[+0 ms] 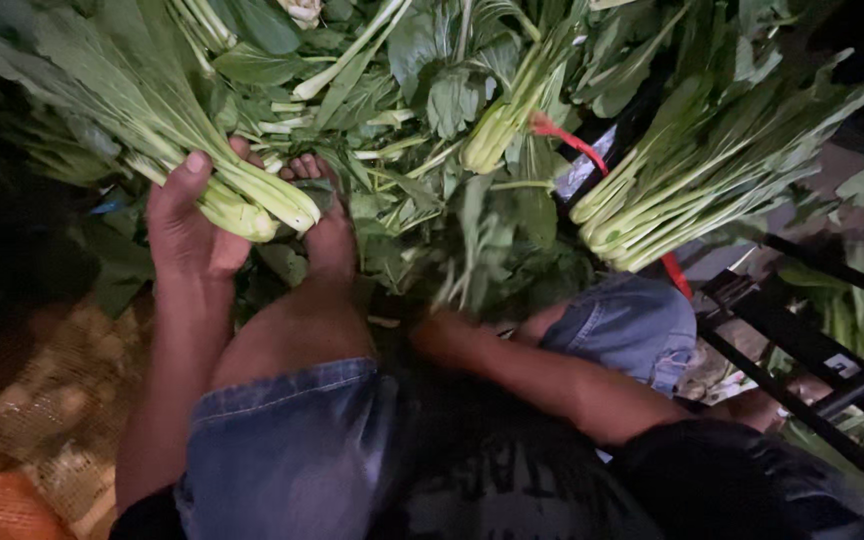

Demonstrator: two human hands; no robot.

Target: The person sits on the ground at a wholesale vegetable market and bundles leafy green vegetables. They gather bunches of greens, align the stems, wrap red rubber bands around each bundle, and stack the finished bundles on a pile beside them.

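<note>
My left hand [187,220] is closed around the pale stem ends of a bunch of leafy greens [252,195], whose leaves fan out toward the upper left. My bare foot [330,235] rests right beside that bunch, toes touching the stems. My right forearm [542,375] reaches left across my lap into a heap of dark leaves [472,250]. The right hand itself is hidden under them.
More bunches of greens lie ahead: one tied with a red band [564,137] at centre and a thick bunch [672,190] at the right. A black metal rack [802,345] stands at the right. An orange mesh sack [32,420] lies at the lower left.
</note>
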